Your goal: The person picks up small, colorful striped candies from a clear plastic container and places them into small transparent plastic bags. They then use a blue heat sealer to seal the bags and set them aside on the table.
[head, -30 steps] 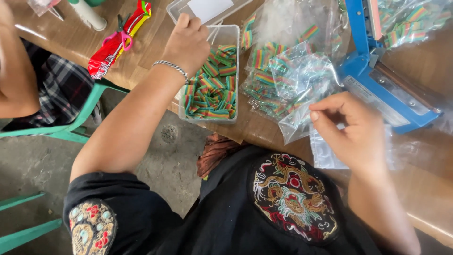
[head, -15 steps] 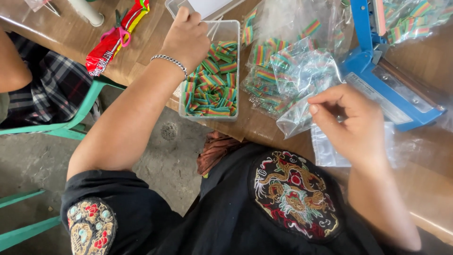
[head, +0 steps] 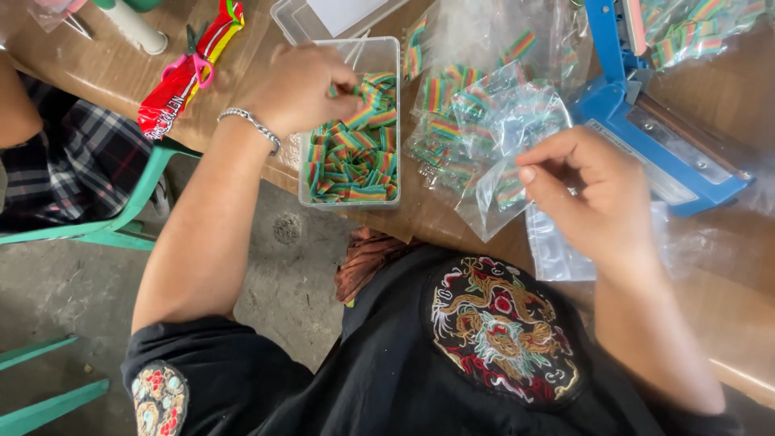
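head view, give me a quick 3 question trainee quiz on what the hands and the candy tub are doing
1. True or false: the left hand is reaching into the clear tub of rainbow candy strips.
2. What does the right hand pinch? A) pink scissors B) a small clear bag C) a white tube
3. Fill in: the blue heat sealer sits on the wooden table to the person's ____ side.

Key:
1. True; its fingertips pinch a strip above the pile.
2. B, the small clear bag, which already has some candy inside.
3. Right.
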